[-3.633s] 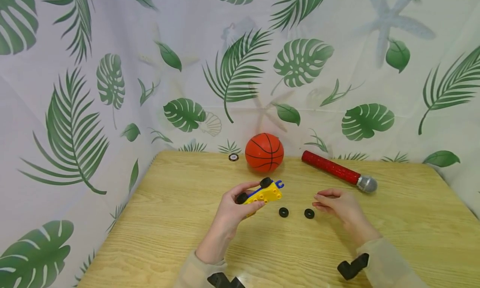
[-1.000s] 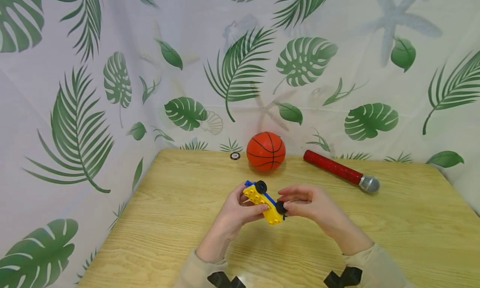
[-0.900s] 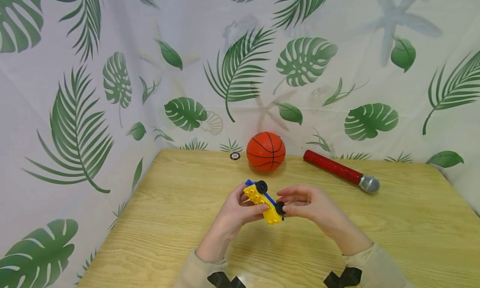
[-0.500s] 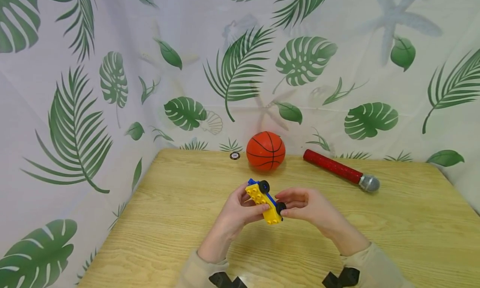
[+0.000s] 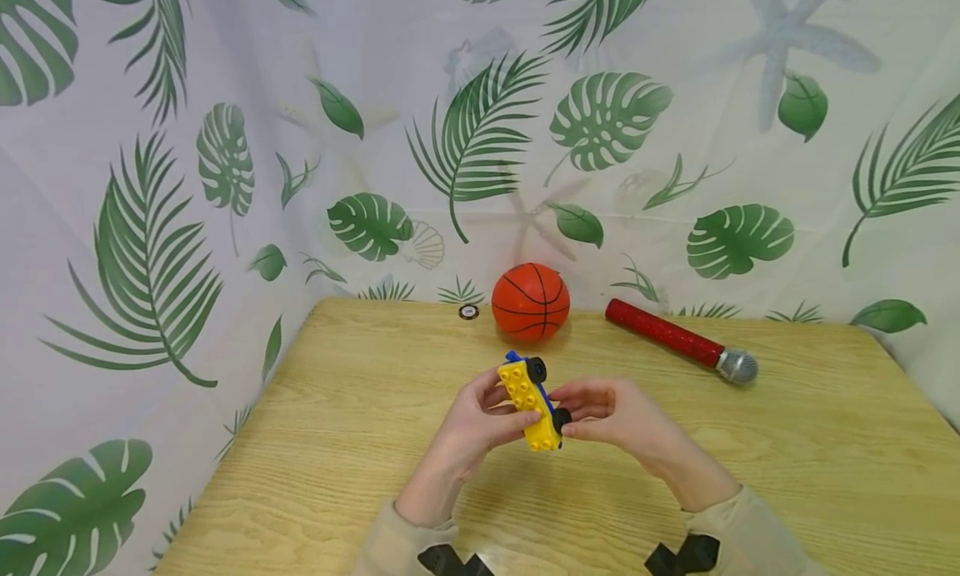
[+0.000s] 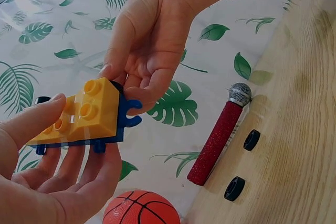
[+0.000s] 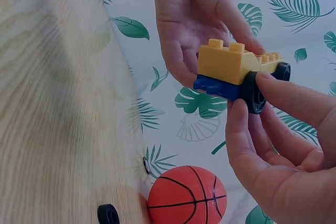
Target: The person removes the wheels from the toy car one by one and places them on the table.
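Note:
A toy car (image 5: 527, 401) with a yellow studded body and blue base is raised above the table. My left hand (image 5: 472, 418) grips its body, thumb across the studded top and fingers beneath. My right hand (image 5: 633, 418) pinches one black wheel (image 7: 255, 93) between thumb and index finger, at the car's side. Further along that side sits a second black wheel (image 5: 536, 369). The left wrist view shows the opposite side, with bare blue axle stubs (image 6: 98, 145) and a blue hook (image 6: 132, 114) at one end. Two loose black wheels (image 6: 252, 140) lie on the table.
An orange basketball (image 5: 531, 303) stands at the back of the wooden table (image 5: 337, 443), with a small round chip (image 5: 468, 312) to its left. A red glittery microphone (image 5: 667, 334) lies at the back right. Leaf-printed cloth (image 5: 465, 142) hangs behind and on the left.
The right hand has come from beside the loose wheels to the car's wheel. The left hand has turned the car around, and over the last second it has tilted steeper.

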Demonstrator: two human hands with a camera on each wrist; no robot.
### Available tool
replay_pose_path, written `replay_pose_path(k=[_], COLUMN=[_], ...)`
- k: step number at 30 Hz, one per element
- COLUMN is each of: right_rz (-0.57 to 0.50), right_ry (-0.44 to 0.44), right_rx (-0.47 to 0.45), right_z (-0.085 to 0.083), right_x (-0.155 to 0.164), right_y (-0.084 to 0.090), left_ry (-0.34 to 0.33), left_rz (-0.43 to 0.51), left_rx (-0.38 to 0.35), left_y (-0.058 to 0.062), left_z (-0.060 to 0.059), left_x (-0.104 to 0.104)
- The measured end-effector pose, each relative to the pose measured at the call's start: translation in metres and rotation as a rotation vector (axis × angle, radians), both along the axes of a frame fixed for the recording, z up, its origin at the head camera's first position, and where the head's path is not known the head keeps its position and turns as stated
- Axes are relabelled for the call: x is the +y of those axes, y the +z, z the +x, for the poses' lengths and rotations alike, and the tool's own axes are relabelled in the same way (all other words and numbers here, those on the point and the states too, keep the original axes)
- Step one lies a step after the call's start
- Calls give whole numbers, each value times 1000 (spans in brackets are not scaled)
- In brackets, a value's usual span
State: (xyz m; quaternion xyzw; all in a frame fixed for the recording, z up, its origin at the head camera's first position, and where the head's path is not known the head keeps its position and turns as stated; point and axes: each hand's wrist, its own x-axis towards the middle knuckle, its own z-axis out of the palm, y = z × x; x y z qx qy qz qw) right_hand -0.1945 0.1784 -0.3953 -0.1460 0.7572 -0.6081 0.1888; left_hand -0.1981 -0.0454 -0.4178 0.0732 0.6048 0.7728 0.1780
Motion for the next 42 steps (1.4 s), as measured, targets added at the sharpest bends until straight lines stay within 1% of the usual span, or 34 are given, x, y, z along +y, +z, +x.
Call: replay_pose_path(k=[3,6,15,20,27,35,42], right_rz=[8,12,-14,-17,3,29,41], right_ry=[0,1,8,-3,-17,-22,-24], right_rx=[2,9,9,-16,-23,-31,-17], right_z=[0,0,1,1,1,3,4], right_x=[0,-1,-3,-4,-5,-5,-5], right_y=[-1,-2,-5,-4,-2,0,-1], left_ry=[-6,-11,-16,-16,-11,-6,-8], left_rz=[-35,-47,-41,-39,-63,-76,-79], left_rx=[23,43,19,32,42,35,36], left_y=[0,0,-2,-2,-4,-3,-4], left_z=[1,1,1,0,-1,1,3], left_x=[0,0,2,3,4,7,8])
